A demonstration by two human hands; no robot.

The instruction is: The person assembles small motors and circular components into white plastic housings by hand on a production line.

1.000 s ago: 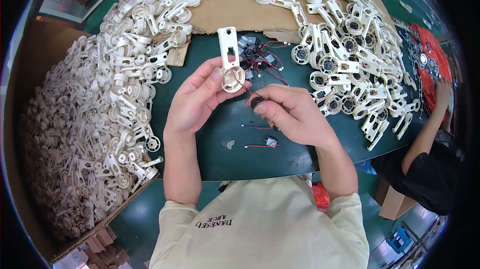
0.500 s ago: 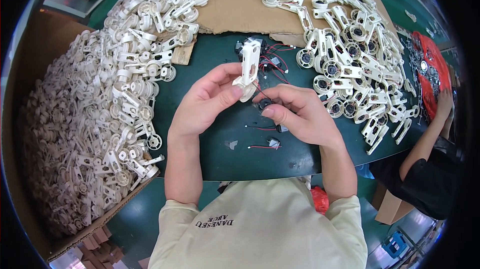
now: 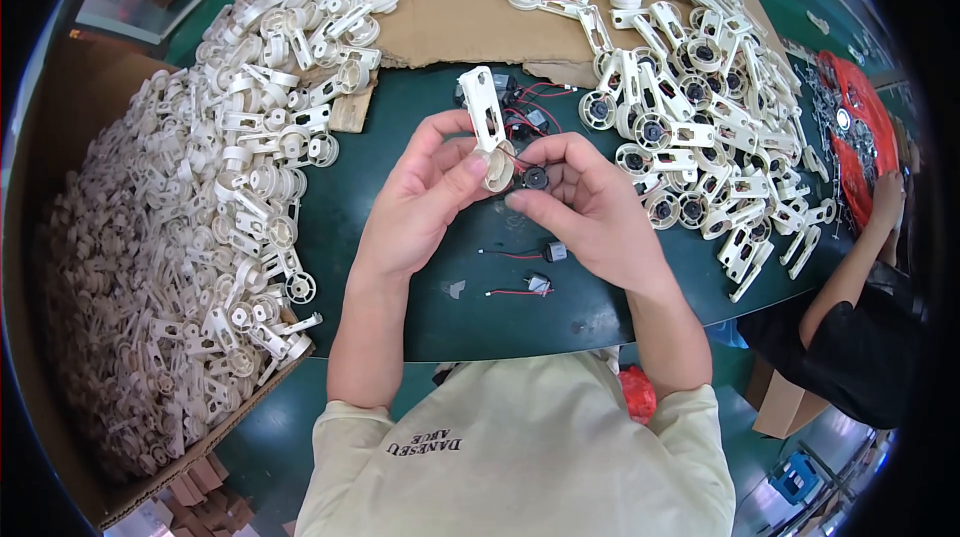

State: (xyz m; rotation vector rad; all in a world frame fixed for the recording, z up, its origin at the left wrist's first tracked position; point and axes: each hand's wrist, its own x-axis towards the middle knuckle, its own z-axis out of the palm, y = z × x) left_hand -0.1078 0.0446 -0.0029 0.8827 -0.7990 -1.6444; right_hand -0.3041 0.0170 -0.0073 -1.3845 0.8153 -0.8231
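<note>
Between the fingers and thumb of my left hand (image 3: pixel 405 207) is a cream plastic arm-shaped housing (image 3: pixel 482 107), its slotted stem pointing up and its round cup end low. My right hand (image 3: pixel 600 217) pinches a small black round motor (image 3: pixel 535 177) close beside that cup. Thin wires run between the motor and the housing; whether they pass through it I cannot tell. Below the hands, two small silver motors with red leads lie on the green table: an upper motor (image 3: pixel 555 252) and a lower motor (image 3: pixel 539 284). More dark motors (image 3: pixel 535 119) with red wires lie behind the housing.
A big cardboard box (image 3: pixel 110 72) heaped with cream housings (image 3: pixel 140 267) stands at the left. Housings with black round parts (image 3: pixel 690 137) are piled at the right. Cardboard (image 3: pixel 450 32) covers the far tabletop. At the far right, a co-worker's arm (image 3: pixel 850 252) reaches toward a red bag (image 3: pixel 865 127).
The housing has tilted slightly leftward, and its cup end now faces me more. My right hand has turned, bringing the black motor up beside the cup with its round face showing.
</note>
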